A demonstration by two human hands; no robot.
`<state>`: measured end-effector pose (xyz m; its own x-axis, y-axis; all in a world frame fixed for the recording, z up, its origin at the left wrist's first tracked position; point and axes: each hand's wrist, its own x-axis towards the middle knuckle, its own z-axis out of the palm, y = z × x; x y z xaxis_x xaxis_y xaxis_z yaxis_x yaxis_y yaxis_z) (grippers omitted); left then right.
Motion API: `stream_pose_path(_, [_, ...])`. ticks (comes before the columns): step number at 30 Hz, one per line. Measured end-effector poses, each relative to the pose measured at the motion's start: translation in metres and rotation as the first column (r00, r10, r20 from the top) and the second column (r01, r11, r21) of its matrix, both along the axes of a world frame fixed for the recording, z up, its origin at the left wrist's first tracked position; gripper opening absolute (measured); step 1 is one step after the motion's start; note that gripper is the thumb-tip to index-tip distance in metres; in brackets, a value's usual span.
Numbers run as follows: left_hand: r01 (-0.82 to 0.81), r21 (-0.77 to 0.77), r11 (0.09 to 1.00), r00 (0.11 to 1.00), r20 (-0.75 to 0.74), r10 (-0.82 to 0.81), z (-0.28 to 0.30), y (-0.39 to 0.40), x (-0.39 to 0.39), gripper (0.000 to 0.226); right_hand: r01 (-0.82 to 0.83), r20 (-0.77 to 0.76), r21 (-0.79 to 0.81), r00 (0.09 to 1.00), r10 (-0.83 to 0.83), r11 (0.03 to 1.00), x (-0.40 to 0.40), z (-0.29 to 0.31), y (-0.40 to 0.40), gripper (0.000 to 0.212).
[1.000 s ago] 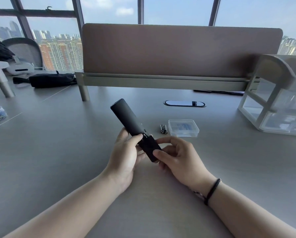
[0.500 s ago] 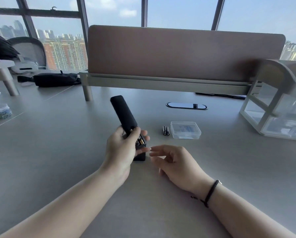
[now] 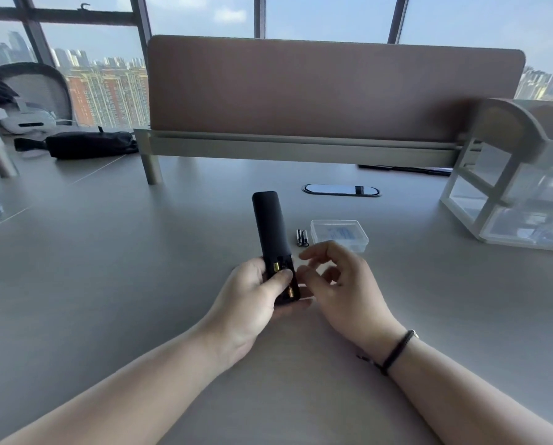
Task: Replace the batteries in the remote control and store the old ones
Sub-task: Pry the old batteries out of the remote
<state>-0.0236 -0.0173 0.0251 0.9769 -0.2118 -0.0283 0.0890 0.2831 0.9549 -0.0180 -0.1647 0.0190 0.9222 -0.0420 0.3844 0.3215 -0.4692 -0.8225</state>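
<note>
My left hand [image 3: 252, 293] grips the lower end of a black remote control [image 3: 268, 226], which points away from me above the grey desk [image 3: 108, 284]. Its battery compartment faces up without a cover, and gold-tipped batteries [image 3: 276, 267] show inside, partly hidden by my thumb. Just right of the compartment hovers my right hand [image 3: 342, 284], blurred, fingers loosely curled with nothing visible in them. Two dark batteries [image 3: 302, 237] lie side by side on the desk beyond, next to a small clear plastic box [image 3: 339, 234] with its lid on. The compartment cover is not visible.
A brown desk divider [image 3: 333, 91] runs across the back, with an oval cable port [image 3: 341, 190] in front of it. A clear drawer unit [image 3: 509, 200] stands at the right. A black pouch [image 3: 89, 144] and a white headset [image 3: 28, 122] lie far left.
The cover came off the remote's lower end, baring the batteries. My left hand turned the remote more upright. My right hand let go, dropped toward the desk, then rose beside the compartment.
</note>
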Motion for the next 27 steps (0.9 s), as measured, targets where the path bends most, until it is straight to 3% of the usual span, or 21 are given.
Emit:
stream_pose_path(4, [-0.018,-0.064,0.998,0.995,-0.098,0.011,0.003,0.003,0.005,0.025,-0.052,0.032,-0.159,0.998,0.058,0.986,0.0,-0.003,-0.001,0.013])
stream_pose_path(11, [-0.031,-0.064,0.997,0.986,-0.164,0.02,0.008,0.007,0.005,0.028,-0.187,0.082,-0.247,0.974,0.213,0.951,-0.005,-0.001,0.0,0.009])
stream_pose_path(19, [0.042,-0.183,0.982,0.972,-0.22,-0.083,0.008,0.007,0.003,0.025,-0.165,0.19,-0.389,0.948,0.254,0.906,-0.005,0.0,0.001,0.005])
stream_pose_path(27, [0.052,-0.297,0.953,0.959,-0.25,-0.131,0.011,0.006,0.0,0.036,-0.119,0.298,-0.492,0.908,0.295,0.862,-0.007,0.003,0.004,0.004])
